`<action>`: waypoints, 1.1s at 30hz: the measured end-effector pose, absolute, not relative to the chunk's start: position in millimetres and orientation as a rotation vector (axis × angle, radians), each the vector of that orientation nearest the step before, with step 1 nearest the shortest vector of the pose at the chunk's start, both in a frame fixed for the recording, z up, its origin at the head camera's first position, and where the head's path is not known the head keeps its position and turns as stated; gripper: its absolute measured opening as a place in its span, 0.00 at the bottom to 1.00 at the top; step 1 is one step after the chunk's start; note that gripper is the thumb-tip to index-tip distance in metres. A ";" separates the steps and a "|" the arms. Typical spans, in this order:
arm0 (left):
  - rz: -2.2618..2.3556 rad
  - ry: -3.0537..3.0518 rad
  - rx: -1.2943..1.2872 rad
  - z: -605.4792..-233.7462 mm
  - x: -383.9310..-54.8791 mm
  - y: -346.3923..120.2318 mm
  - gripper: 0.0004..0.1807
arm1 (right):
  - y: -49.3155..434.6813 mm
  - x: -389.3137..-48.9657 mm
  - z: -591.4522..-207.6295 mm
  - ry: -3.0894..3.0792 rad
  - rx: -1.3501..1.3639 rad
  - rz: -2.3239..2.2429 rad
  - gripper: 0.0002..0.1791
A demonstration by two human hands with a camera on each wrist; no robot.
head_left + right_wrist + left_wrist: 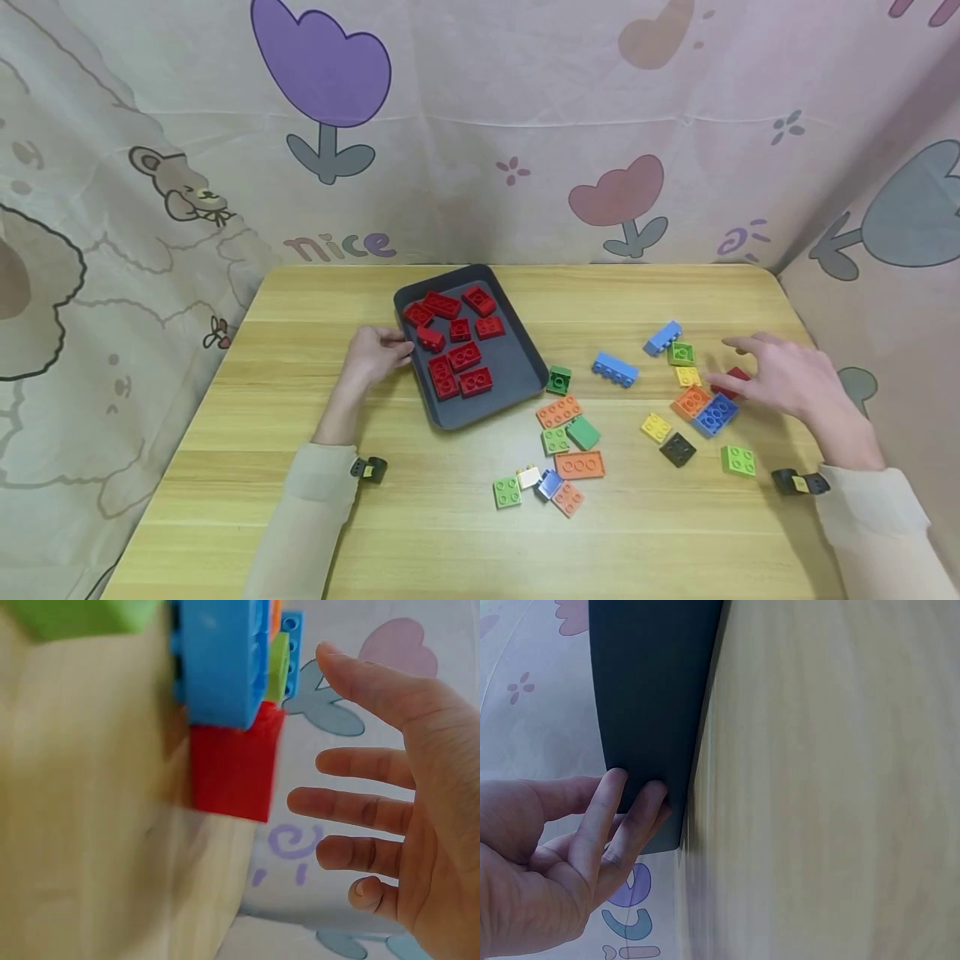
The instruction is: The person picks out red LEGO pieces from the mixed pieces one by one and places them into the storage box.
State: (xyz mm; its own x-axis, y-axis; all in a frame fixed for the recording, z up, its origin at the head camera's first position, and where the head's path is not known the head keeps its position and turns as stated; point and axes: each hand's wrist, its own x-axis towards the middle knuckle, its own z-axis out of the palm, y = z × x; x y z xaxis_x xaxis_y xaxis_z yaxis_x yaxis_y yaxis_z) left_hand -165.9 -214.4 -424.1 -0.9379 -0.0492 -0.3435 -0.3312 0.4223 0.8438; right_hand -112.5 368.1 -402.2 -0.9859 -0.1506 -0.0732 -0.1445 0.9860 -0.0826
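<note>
A dark grey tray (517, 392) lies at an angle on the table, holding several red bricks (465, 356). At its left side my left hand (375, 354) holds the edge. In the left wrist view, fingertips (654, 793) lie against the tray's outer wall (656, 697). On the right, my right hand (787, 375) hovers with spread fingers over a loose red brick (727, 382), partly hidden by the hand in the head view. The right wrist view has that red brick (234, 776) beside a blue brick (221, 660), apart from the fingers.
Around the red brick lie an orange brick (691, 402), a yellow brick (687, 377), a black brick (678, 450) and a lime brick (738, 461). Several mixed bricks, among them a flat orange one (579, 465), lie in front of the tray. A printed curtain (465, 192) hangs behind the table.
</note>
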 end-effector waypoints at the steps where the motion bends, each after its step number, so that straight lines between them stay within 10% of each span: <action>1: 1.522 2.414 -0.330 -424.1 -165.9 -214.5 0.21 | 370.3 -111.4 -404.2 3.048 -0.222 -0.117 0.51; 33: 1.505 2.425 -0.313 -423.4 -166.2 -214.3 0.22 | 384.4 -104.8 -421.8 3.028 -0.289 -0.161 0.34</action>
